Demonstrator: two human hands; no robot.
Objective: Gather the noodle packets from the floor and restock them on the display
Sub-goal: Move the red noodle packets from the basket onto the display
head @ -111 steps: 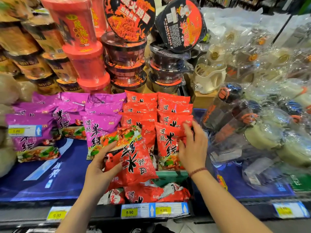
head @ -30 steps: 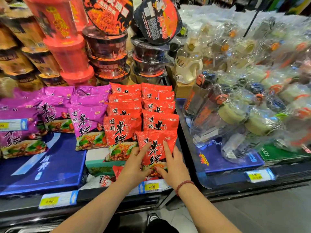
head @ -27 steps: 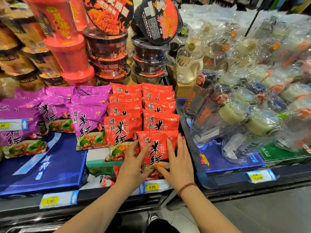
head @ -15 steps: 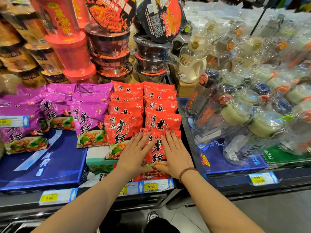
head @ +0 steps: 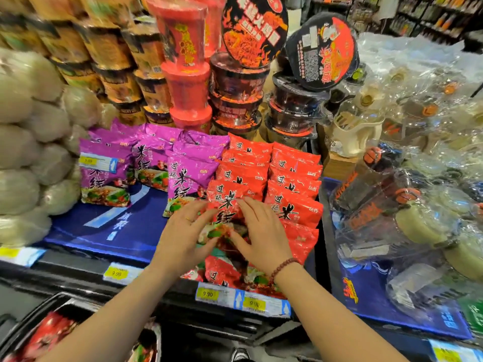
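At the far left of the shelf we see pale bulging bags (head: 23,152), then purple packets (head: 188,176). Our left hand (head: 183,236) lies flat, fingers straight, on the front red noodle packet (head: 227,202), which sits on the display at the foot of its red row. Our right hand (head: 261,236) presses its right side, fingers likewise straight. Clear-wrapped jugs (head: 418,178) crowd the right.
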